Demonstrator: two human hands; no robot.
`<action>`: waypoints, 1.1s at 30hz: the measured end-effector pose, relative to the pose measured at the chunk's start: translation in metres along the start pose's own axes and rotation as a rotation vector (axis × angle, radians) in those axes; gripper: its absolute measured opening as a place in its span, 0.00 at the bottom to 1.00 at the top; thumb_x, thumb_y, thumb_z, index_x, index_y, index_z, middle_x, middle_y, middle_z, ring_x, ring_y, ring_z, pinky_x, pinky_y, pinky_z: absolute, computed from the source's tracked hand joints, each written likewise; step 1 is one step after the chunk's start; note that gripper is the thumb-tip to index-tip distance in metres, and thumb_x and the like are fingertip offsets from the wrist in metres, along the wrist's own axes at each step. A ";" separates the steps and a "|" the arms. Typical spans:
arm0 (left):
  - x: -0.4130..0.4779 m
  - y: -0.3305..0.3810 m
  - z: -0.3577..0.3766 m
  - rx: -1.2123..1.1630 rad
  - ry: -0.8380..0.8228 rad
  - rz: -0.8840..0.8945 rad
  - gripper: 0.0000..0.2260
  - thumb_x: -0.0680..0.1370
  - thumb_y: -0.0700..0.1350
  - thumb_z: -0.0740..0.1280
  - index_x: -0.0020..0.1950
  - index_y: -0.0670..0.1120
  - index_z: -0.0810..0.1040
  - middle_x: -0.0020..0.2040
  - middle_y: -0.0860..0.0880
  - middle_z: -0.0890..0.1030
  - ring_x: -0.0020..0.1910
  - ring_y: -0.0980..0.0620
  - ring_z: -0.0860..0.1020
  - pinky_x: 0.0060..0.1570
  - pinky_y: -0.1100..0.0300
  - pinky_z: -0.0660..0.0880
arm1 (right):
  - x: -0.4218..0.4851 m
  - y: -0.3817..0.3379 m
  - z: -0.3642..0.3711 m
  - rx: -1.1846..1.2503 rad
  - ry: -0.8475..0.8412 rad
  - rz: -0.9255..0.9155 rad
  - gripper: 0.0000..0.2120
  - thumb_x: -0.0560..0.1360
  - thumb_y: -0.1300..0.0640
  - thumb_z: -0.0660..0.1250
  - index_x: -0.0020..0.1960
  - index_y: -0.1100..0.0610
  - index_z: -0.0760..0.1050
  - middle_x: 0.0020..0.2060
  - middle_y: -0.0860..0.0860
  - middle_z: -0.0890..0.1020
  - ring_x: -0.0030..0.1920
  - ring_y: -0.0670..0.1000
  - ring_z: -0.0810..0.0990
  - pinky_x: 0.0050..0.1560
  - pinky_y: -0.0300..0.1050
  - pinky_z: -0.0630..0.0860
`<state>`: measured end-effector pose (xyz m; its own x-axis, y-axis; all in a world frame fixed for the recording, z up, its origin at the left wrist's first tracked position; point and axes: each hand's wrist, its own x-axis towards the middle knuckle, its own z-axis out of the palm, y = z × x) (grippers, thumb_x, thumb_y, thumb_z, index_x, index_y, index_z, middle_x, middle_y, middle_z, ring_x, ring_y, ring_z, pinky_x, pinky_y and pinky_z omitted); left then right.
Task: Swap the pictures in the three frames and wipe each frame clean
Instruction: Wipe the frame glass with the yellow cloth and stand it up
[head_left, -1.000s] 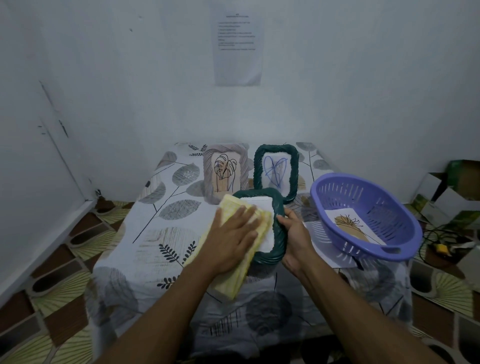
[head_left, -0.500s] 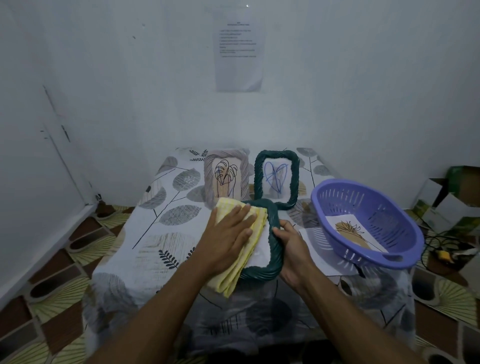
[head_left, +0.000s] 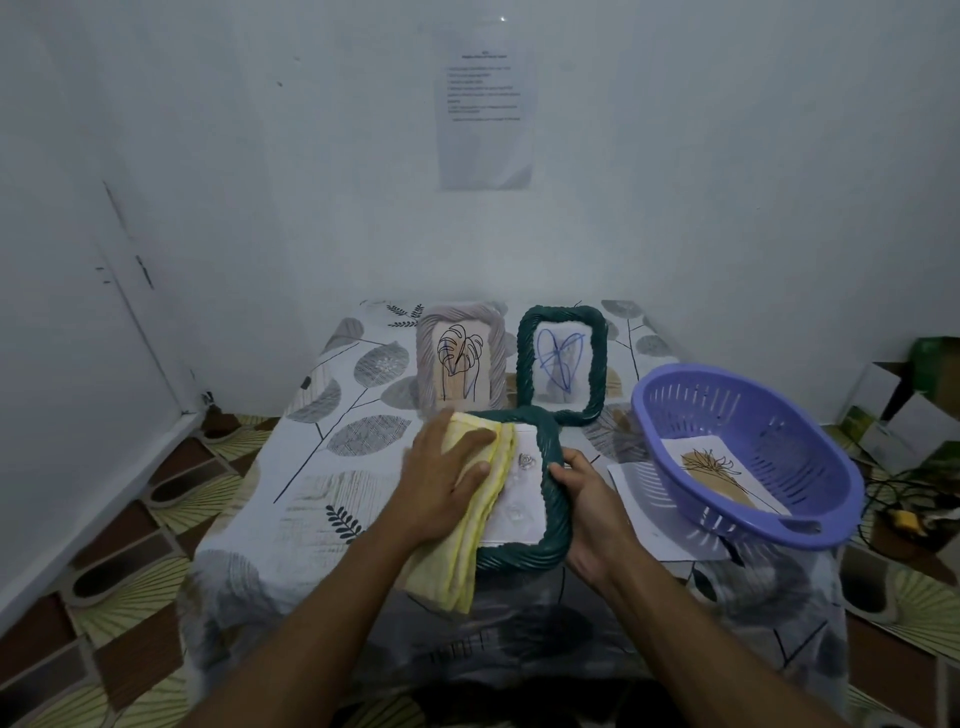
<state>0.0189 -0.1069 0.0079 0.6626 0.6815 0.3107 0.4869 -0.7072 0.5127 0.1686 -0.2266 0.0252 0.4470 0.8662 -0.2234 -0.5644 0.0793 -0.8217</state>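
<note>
Leaf-patterned counter (head_left: 332, 499) set against a white wall. The near green frame (head_left: 522, 499) lies flat at the front edge. The right grip (head_left: 592, 504) clasps its right rail, evidently to stop sliding. The left grip (head_left: 441, 480), fingers flat, presses the yellow cloth (head_left: 462, 561) onto the glass for wiping.

yellow cloth (head_left: 475, 525), green frame (head_left: 553, 499), purple basket (head_left: 748, 457).

Dim, bluish, even light; soft shadows; wide-angle bending at the edges; slight softness and grain throughout.
</note>
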 end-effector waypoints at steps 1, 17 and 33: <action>-0.001 -0.001 -0.002 -0.079 0.001 -0.011 0.20 0.79 0.63 0.52 0.69 0.60 0.68 0.74 0.51 0.54 0.71 0.48 0.61 0.71 0.44 0.61 | 0.001 0.000 0.001 -0.010 0.000 -0.001 0.11 0.80 0.65 0.56 0.58 0.62 0.74 0.50 0.64 0.82 0.48 0.62 0.81 0.52 0.60 0.78; -0.030 -0.116 -0.067 0.394 0.061 -0.328 0.23 0.78 0.57 0.62 0.72 0.54 0.66 0.75 0.42 0.57 0.70 0.39 0.64 0.63 0.46 0.66 | 0.018 0.018 0.016 -0.203 0.100 -0.016 0.10 0.80 0.63 0.57 0.57 0.58 0.76 0.49 0.60 0.83 0.47 0.61 0.81 0.52 0.60 0.79; -0.026 -0.060 -0.034 -0.057 -0.010 -0.227 0.30 0.78 0.68 0.46 0.58 0.48 0.76 0.56 0.45 0.79 0.55 0.50 0.76 0.54 0.53 0.71 | 0.028 0.019 0.028 -0.226 0.038 -0.039 0.13 0.80 0.63 0.58 0.59 0.53 0.77 0.53 0.58 0.84 0.54 0.62 0.82 0.57 0.63 0.77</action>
<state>-0.0466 -0.0754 -0.0041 0.5452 0.8199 0.1745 0.5917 -0.5238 0.6127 0.1507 -0.1865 0.0179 0.4940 0.8449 -0.2051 -0.3781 -0.0036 -0.9258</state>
